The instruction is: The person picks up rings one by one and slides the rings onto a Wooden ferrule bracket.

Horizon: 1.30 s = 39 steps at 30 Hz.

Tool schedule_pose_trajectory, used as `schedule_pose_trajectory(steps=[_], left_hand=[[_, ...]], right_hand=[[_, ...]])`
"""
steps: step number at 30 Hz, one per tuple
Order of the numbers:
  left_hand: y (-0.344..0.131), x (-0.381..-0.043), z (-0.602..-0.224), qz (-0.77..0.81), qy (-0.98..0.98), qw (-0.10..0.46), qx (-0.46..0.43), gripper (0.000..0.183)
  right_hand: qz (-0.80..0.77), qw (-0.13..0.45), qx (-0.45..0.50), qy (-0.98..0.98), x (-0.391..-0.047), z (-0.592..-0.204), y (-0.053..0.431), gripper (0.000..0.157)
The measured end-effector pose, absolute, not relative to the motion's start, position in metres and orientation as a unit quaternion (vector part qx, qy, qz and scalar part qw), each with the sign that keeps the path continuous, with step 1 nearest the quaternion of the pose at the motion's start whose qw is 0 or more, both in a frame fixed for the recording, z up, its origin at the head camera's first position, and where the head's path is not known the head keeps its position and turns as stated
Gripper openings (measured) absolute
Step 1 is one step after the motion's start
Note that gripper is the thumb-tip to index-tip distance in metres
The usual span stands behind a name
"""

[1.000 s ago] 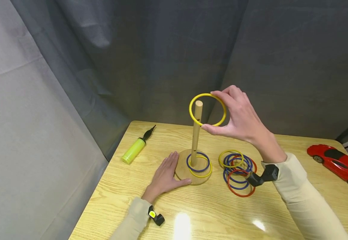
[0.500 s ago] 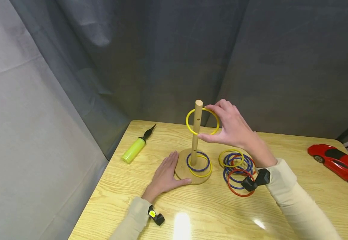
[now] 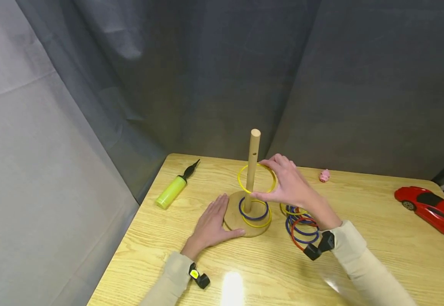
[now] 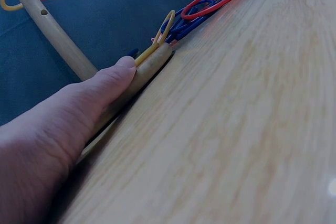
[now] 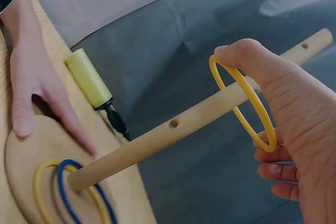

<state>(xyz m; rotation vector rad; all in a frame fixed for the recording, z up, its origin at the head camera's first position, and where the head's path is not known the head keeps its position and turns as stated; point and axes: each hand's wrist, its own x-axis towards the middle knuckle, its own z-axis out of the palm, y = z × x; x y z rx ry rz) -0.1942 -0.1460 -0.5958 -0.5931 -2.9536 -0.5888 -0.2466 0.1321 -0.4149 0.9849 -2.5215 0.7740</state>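
Note:
A wooden peg (image 3: 253, 161) stands upright on a round wooden base (image 3: 232, 216). My right hand (image 3: 288, 187) pinches a yellow ring (image 5: 255, 100) between thumb and fingers. The peg passes through this ring, which is held partway down, above the base. Around the foot of the peg lie a blue ring (image 3: 254, 219) and another yellow ring (image 5: 38, 187). My left hand (image 3: 210, 225) rests at the left edge of the base, fingers straight and thumb spread along the near rim. In the left wrist view the thumb (image 4: 113, 80) lies against the base's edge.
Right of the base, a pile of blue, red and yellow rings (image 3: 303, 218) is partly hidden by my right forearm. A green hand pump (image 3: 172, 192) lies at the left. A small pink toy (image 3: 324, 175) and a red toy car (image 3: 436, 211) are farther right. Grey curtains hang behind.
My right hand has lowered the yellow ring from the top of the peg to partway down it. The pink toy has come into sight beyond the arm. My left hand has stayed put.

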Motion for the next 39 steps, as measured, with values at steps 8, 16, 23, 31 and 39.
schedule_pose_trajectory(steps=[8, 16, 23, 31, 39], left_hand=[[-0.147, -0.193, -0.595, -0.189, -0.962, 0.034, -0.191, 0.131], [-0.15, -0.19, -0.595, -0.186, -0.963, 0.035, -0.194, 0.131], [-0.147, -0.191, -0.594, -0.185, -0.963, 0.037, -0.194, 0.13], [-0.145, -0.192, -0.595, -0.186, -0.963, 0.035, -0.194, 0.13], [-0.145, -0.194, -0.595, -0.185, -0.964, 0.029, -0.191, 0.13]], right_hand=[[0.266, 0.141, 0.327, -0.896, -0.244, -0.46, 0.136, 0.089], [0.264, 0.122, 0.312, -0.904, -0.24, -0.499, 0.132, 0.092], [0.257, 0.124, 0.303, -0.909, -0.242, -0.519, 0.127, 0.092], [0.248, 0.121, 0.29, -0.916, -0.244, -0.528, 0.127, 0.092], [0.274, 0.107, 0.274, -0.915, -0.225, -0.527, 0.14, 0.097]])
